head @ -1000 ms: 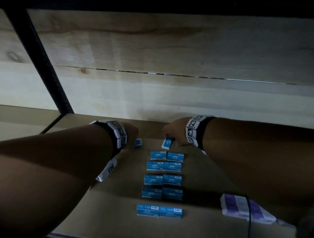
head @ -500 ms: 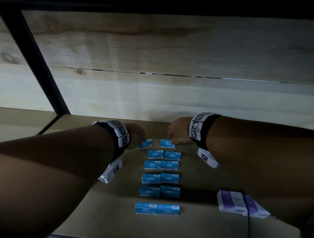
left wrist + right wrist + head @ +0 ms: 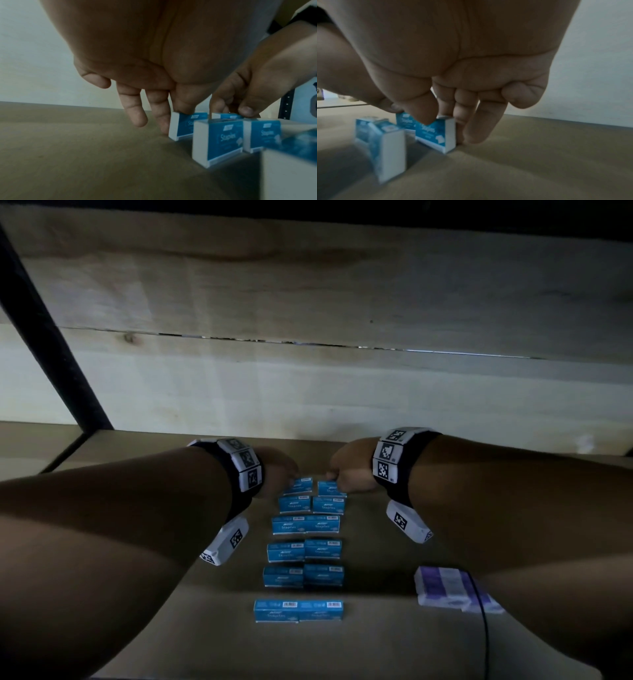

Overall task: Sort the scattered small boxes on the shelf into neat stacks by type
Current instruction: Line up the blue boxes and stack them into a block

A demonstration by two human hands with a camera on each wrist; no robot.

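Observation:
Several small blue staple boxes stand in paired rows down the middle of the shelf (image 3: pixel 212 628). At the far end, my left hand (image 3: pixel 284 470) pinches the left back box (image 3: pixel 301 485), thumb on top and fingers behind it (image 3: pixel 184 124). My right hand (image 3: pixel 346 470) pinches the right back box (image 3: pixel 330 488), thumb on its front and fingers at its end (image 3: pixel 436 134). Both boxes rest on the shelf just behind the second row (image 3: pixel 311 504). The nearest pair (image 3: pixel 298 610) stands apart at the front.
A purple-and-white packet (image 3: pixel 448 590) lies at the right front under my right forearm, with a black cable (image 3: pixel 483 628) across it. A wooden back wall (image 3: pixel 308 371) closes the shelf behind. A black upright post (image 3: pixel 51 337) stands at the left.
Both hands came down and inward with a box each. The two boxes, held tilted above the shelf a second ago, now sit side by side behind the rows.

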